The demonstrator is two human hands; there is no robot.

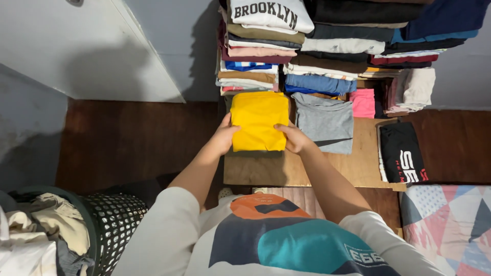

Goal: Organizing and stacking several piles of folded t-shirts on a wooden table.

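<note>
Standing at the lower left, a dark mesh laundry basket point(115, 220) holds a heap of loose, unfolded clothes point(36, 230) in cream, white and grey, piled up to its rim.

A folded yellow shirt point(259, 121) lies on a low wooden board point(307, 171), held between both hands. The left hand point(225, 135) grips its left edge, thumb on top and fingers tucked under the cloth. The right hand point(292, 138) grips the lower right edge the same way, thumb on top. Whether the hidden fingers are spread I cannot tell.

Just to the right of the yellow shirt, touching it, lies a folded grey shirt point(325, 122), and beyond that a small pink piece point(363, 103). A folded black shirt point(403, 152) with white lettering lies at the board's right edge, partly overhanging it. Behind the yellow shirt rise tall stacks of folded clothes point(317, 46) in many colours, filling the far edge of the board. The near strip of the board, in front of the yellow shirt, is bare wood.

The board rests on a dark brown wooden floor point(128, 143), open on the left between basket and board. A pale grey wall point(169, 46) stands behind, and a patterned cloth point(450, 225) in pink, blue and white shows at the lower right.
</note>
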